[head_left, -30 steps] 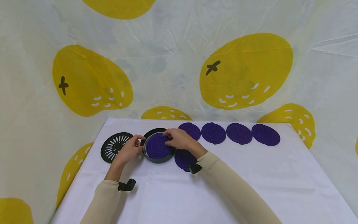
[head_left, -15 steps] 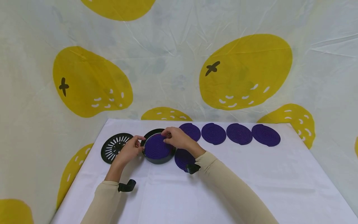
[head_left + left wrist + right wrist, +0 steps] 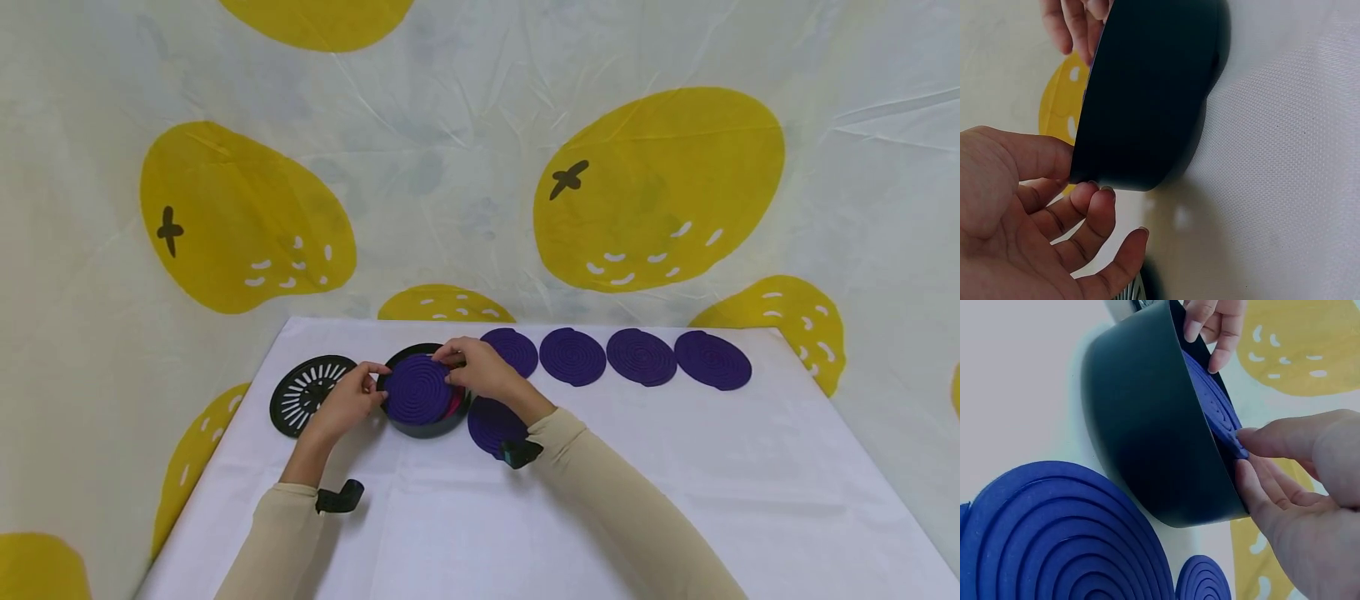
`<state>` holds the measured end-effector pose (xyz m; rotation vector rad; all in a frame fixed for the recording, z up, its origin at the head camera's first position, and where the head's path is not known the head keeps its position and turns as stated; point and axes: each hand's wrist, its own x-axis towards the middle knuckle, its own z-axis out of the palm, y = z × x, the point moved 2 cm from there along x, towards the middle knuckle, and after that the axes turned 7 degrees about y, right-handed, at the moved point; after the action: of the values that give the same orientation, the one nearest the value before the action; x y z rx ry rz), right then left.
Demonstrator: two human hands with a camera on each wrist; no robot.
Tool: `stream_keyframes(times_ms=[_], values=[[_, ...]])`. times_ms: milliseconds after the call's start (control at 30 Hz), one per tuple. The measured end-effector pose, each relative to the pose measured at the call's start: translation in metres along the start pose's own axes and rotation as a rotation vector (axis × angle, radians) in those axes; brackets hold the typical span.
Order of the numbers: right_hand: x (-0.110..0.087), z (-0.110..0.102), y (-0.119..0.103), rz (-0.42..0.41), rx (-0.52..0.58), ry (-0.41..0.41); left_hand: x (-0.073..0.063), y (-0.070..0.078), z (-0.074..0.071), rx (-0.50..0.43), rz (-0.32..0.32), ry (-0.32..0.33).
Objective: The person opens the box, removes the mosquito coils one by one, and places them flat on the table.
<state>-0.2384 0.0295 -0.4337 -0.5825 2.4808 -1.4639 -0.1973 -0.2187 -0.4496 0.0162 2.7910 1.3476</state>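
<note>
My left hand (image 3: 349, 404) grips the left rim of a round dark tin (image 3: 426, 431) that stands on the table. Above the tin's opening, a purple spiral mosquito coil (image 3: 417, 390) is pinched between thumb and finger of my right hand (image 3: 486, 371). In the right wrist view the coil (image 3: 1216, 406) slants across the mouth, its near edge at the rim. Something pink shows inside the tin at the coil's right edge; what it is I cannot tell. Most of the tin's inside is hidden by the coil.
A black slotted lid (image 3: 300, 398) lies left of the tin, partly behind my left hand. Several more purple coils (image 3: 573, 357) lie in a row to the right along the back; another coil (image 3: 493, 427) lies under my right wrist. A patterned cloth (image 3: 450, 167) hangs behind.
The coil has shifted left over the tin with my right hand, uncovering the pink inside on the right. My left hand has stayed at the rim.
</note>
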Motion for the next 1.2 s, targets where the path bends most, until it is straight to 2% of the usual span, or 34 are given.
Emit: stream_keyframes(times_ms=[167, 433, 833, 1033, 1100, 1200], values=[[-0.001, 0.002, 0.000, -0.009, 0.047, 0.016, 0.001, -0.002, 0.000, -0.002, 0.017, 0.000], [0.001, 0.005, 0.001, -0.005, -0.006, 0.029, 0.002, -0.003, 0.000, 0.010, 0.029, 0.005], [0.000, 0.008, -0.002, 0.009, 0.055, 0.044, 0.002, -0.001, -0.001, 0.006, 0.034, 0.002], [-0.002, 0.010, -0.001, 0.021, 0.019, 0.014, 0.002, 0.000, -0.002, -0.005, 0.021, -0.003], [-0.003, 0.011, -0.001, 0.042, 0.040, 0.014, 0.002, 0.000, -0.002, -0.010, 0.017, -0.008], [-0.006, 0.012, -0.001, 0.080, 0.132, 0.031, 0.003, -0.001, -0.002, -0.017, 0.009, -0.012]])
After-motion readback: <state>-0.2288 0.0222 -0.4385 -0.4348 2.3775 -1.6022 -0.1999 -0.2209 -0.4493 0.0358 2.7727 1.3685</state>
